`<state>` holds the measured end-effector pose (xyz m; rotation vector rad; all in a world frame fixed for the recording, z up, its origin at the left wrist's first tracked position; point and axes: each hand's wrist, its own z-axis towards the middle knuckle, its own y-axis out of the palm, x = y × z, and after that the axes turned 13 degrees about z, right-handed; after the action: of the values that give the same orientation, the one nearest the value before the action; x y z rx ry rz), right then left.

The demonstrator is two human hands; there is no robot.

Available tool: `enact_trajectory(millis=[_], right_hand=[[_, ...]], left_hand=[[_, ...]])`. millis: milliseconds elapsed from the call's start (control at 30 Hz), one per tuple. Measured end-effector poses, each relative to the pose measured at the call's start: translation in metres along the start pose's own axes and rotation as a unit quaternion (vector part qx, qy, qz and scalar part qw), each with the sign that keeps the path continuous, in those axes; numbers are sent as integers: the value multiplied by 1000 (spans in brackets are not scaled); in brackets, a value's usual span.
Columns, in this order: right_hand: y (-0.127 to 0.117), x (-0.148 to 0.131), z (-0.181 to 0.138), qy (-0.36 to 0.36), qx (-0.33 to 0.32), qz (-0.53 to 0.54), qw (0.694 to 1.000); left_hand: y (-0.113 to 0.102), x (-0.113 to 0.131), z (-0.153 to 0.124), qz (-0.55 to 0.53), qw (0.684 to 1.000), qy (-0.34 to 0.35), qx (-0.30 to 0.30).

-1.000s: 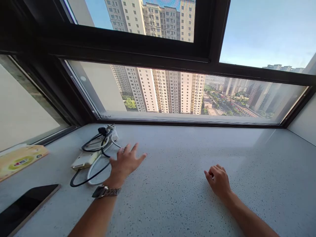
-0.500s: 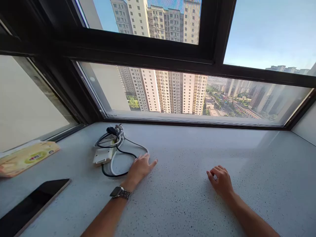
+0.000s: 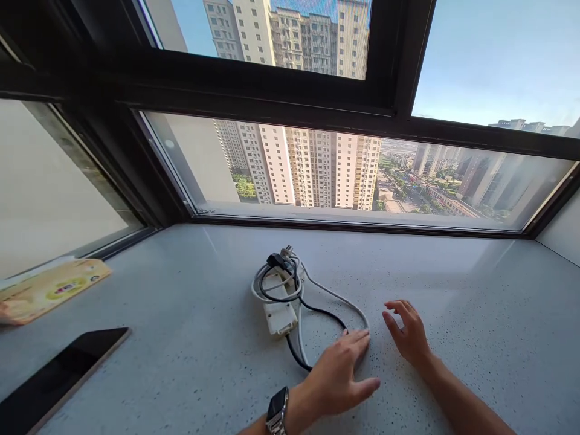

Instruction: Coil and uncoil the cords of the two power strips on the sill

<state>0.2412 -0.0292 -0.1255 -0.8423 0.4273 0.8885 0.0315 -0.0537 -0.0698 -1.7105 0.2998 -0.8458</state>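
Note:
A white plastic block like a power strip (image 3: 280, 317) lies on the counter with black and white power cords (image 3: 338, 296) looped over it. A black plug (image 3: 275, 261) and bare metal prongs show at its far end. My left hand (image 3: 338, 368), with a watch at its wrist, lies over the near end of the cord loops. Its fingers hook over the cords and its thumb sticks out to the right; the parts underneath are hidden. Right of the cords, my right hand (image 3: 408, 332) holds nothing, with thumb and forefinger apart.
A phone or tablet with a dark screen (image 3: 67, 374) lies at the left on the speckled pale counter (image 3: 181, 362). Behind it is a yellow tissue pack (image 3: 58, 287). Dark window frames (image 3: 362, 226) border the counter at the back and left.
My left hand has slid right and nearer, and the white block with its cords has come along. The fingers of my right hand have spread a little.

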Motion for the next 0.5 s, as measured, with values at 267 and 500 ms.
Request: enact_trajectory(millis=[267,500], right_hand=[[-6,2,3,69,-19,87,994],[-5,-6,2,61,-117,47,990]], left_hand=[[-3,1,4,107,988,59,95],[6,-25,9,213,969,113,58]])
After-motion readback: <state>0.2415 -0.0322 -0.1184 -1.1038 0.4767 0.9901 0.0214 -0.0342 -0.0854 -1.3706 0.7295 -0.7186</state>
